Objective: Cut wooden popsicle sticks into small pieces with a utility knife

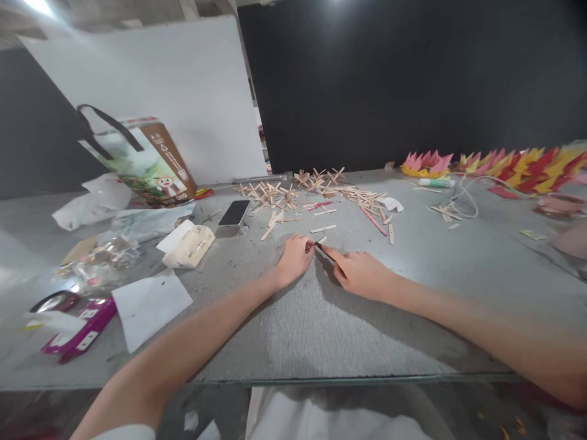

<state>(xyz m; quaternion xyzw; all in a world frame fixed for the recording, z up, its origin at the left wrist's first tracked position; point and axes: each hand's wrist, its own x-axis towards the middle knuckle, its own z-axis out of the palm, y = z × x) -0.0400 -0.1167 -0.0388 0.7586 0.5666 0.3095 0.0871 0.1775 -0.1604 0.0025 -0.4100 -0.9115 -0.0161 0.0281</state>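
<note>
My left hand (296, 256) is closed on the table, its fingertips pinching a short pale wooden craft stick (323, 239), mostly hidden by the fingers. From the right, my right hand (358, 272) grips a slim black tool (324, 251), index finger stretched along it. The tool's tip meets the stick by my left fingertips; its exact kind is too small to tell. Just beyond lie loose craft sticks (323, 229), a red pen (320, 206) and a red-patterned pencil (373, 221). Farther back are star-shaped bundles of crossed sticks (270, 194) and a loose stick pile (364, 198).
On the left are a phone (235, 212), an open cream packet (189, 245), white paper (151, 308), a purple box (80, 330) and a printed bag (151, 162). A glue stick (435, 183), a white cable (468, 198) and folded-paper pieces (527, 171) lie right.
</note>
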